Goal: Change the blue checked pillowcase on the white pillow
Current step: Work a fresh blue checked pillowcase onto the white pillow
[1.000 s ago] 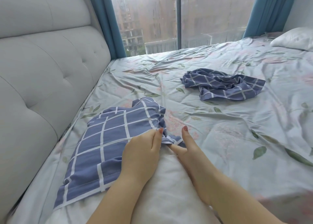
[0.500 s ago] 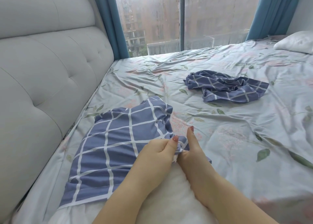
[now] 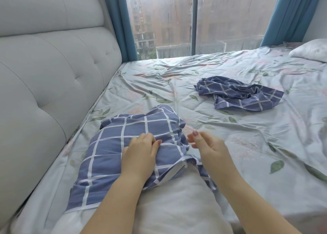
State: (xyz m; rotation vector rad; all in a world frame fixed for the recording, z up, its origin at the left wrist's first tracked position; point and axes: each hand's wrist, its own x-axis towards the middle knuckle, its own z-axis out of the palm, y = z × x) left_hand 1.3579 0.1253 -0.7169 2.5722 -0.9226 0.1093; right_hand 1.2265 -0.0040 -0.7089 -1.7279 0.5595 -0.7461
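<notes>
Gripping pillowcase (image 3: 109, 145) with left hand (image 3: 138, 156) only, right hand (image 3: 210, 145) loose and empty; risks bunching on pillow (image 3: 177, 207) from lopsided pull.

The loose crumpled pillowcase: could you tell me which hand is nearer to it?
Right. The right hand hovers in front of the crumpled pillowcase; the left hand grips the other pillowcase, farther left.

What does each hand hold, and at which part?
Left hand grips the checked pillowcase by its top layer near the opening; right hand holds nothing.
</notes>
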